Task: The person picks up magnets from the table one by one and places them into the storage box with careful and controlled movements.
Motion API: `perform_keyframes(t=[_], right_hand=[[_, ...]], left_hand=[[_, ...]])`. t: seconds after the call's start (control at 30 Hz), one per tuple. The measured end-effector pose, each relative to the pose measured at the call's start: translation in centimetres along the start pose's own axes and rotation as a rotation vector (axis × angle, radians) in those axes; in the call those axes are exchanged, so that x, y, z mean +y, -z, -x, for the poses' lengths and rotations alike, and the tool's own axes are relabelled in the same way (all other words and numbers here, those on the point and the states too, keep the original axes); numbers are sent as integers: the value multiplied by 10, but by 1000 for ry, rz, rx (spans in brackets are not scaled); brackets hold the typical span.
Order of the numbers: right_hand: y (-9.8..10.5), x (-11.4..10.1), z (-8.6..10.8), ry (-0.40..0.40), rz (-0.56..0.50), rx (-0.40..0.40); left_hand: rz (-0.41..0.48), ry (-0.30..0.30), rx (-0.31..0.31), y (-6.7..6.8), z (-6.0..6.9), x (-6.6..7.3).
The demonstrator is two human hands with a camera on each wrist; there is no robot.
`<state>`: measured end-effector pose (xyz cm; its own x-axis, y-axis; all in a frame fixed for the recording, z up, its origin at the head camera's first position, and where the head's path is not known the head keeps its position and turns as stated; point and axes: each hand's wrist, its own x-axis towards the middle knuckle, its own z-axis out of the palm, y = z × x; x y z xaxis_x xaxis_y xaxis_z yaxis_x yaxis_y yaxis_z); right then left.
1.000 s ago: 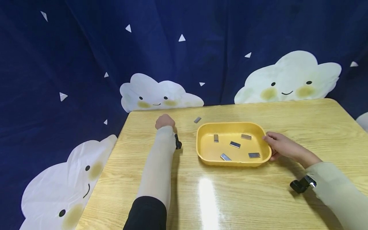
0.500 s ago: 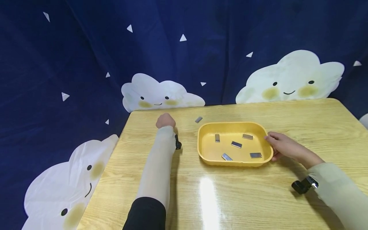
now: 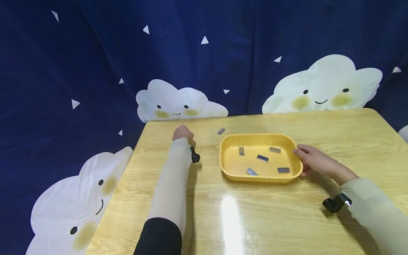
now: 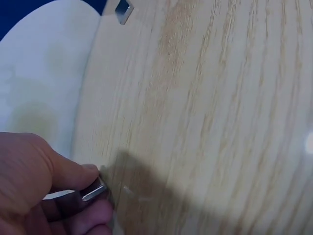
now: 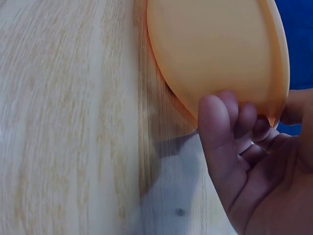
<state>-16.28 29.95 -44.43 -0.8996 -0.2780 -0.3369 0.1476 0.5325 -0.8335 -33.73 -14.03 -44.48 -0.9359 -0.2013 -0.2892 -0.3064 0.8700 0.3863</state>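
My left hand [image 3: 183, 132] is at the back left of the table. In the left wrist view, its thumb and fingers pinch a small silver metal bar [image 4: 94, 190] close to the wood; the head view hides this bar behind the hand. A similar loose bar [image 3: 221, 131] lies on the table to the right of that hand. My right hand [image 3: 315, 161] grips the right end of a shallow yellow plastic basin [image 3: 230, 166], thumb over the rim and fingers outside. Several flat metal bars, one near the middle [image 3: 262, 158], lie spread on its floor.
The light wooden table [image 3: 204, 212] ends at the back against a dark blue curtain [image 3: 178, 42] with white clouds and small triangles. Bright glare crosses the table in front of the basin.
My left wrist has turned slightly, while the hand keeps about the same place. The right hand and basin stay put; the whole head view has shifted a little.
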Motion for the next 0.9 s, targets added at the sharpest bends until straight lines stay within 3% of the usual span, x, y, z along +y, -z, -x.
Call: perform_keyframes(t=[0.13, 0.27, 0.53, 0.9], right_hand=[[0, 1, -1, -9, 7, -6], [2, 3, 0, -4, 11, -8], [3, -1, -2, 7, 18, -20], [2, -4, 2, 15, 9, -13]], left_hand=[[-18, -38, -6, 5, -3, -2], [-13, -87, 12, 16, 5, 5], [95, -144, -3, 37, 18, 19], [127, -289, -77, 40, 24, 32]])
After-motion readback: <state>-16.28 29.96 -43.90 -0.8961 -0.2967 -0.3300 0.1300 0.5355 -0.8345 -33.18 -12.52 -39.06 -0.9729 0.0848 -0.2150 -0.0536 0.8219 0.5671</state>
